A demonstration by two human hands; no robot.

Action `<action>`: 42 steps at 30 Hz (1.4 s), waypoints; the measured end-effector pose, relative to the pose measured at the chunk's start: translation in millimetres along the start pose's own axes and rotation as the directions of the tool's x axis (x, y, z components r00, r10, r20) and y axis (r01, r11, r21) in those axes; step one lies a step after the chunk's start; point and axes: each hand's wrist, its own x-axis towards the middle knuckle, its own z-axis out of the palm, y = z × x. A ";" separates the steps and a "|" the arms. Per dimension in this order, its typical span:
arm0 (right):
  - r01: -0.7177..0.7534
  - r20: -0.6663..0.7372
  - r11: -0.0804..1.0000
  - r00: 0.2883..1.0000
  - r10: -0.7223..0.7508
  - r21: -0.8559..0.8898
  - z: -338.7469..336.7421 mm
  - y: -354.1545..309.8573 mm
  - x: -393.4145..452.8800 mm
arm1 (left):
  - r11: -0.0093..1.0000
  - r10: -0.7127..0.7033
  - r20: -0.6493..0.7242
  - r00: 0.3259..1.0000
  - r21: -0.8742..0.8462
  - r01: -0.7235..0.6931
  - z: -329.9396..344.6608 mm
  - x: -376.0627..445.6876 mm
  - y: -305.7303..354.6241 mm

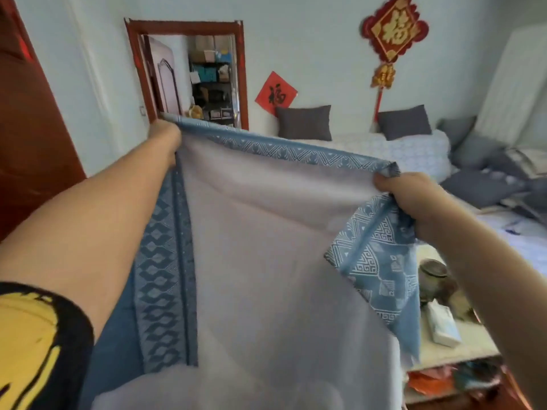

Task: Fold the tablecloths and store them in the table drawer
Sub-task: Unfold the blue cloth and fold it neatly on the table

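The blue patterned woven tablecloth with a pale grey-white underside (pixel 266 232) is hanging in the air, stretched between both hands. The left hand (pixel 165 136) is pinching one top corner in a closed grip; the right hand (pixel 411 196) is pinching the other top corner, fingers curled around the hem. Between the two grips the top edge is running taut, its blue border turned over toward the viewer. Below the left grip a dark diamond-patterned border strip is dropping straight down; below the right grip a loose patterned corner is flopping over the plain side.

Progress, as a judgement: the cloth is being held open at what looks like full width, so folding appears to be at its start or at an early fold. No finished stack of folded cloths is showing. The drawer is not identifiable in view, so storing is still to do. Whether other tablecloths are waiting cannot be told.

Below and beyond the right grip, a light-topped worktop (pixel 461 350) is carrying a dark round pot (pixel 433 276) and a white tissue pack (pixel 444 324); an open shelf underneath is holding mixed coloured items. Beyond the taut edge, a bed with a pale patterned cover (pixel 414 152) is carrying dark grey pillows (pixel 305 122). On the pale wall above, a red and gold knot ornament (pixel 393 28) and a red paper square (pixel 276 94) are hanging. Above the left grip, a red-framed doorway (pixel 189 25) is opening onto cluttered shelving.
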 end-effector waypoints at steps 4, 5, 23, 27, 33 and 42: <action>-0.025 -0.200 0.956 0.976 0.086 0.291 -63.0 3.9 58.6 | 0.990 0.133 0.418 0.899 -0.022 -0.137 190.9 3.0 64.5; -0.035 -0.234 0.945 0.965 0.116 0.324 -73.8 7.2 68.3 | 0.985 0.151 0.561 0.814 -0.016 -0.171 229.8 -9.4 53.7; -0.474 0.163 0.862 0.878 0.449 0.180 -42.4 226.6 188.5 | 0.811 -0.351 0.638 0.686 0.572 -0.118 169.4 -398.2 -448.7; -0.647 0.265 0.728 0.760 0.593 0.228 -39.7 256.4 193.2 | 0.797 -0.403 0.436 0.805 0.600 0.073 190.5 -416.9 -453.8; -0.833 0.462 0.394 0.546 0.698 0.389 -48.5 286.5 160.4 | 0.819 -0.225 0.401 0.888 0.572 -0.051 232.8 -421.0 -436.3; -0.814 0.567 0.193 0.530 0.631 0.547 -78.4 279.8 150.9 | 0.792 -0.138 0.225 0.964 0.609 -0.029 240.2 -391.6 -416.5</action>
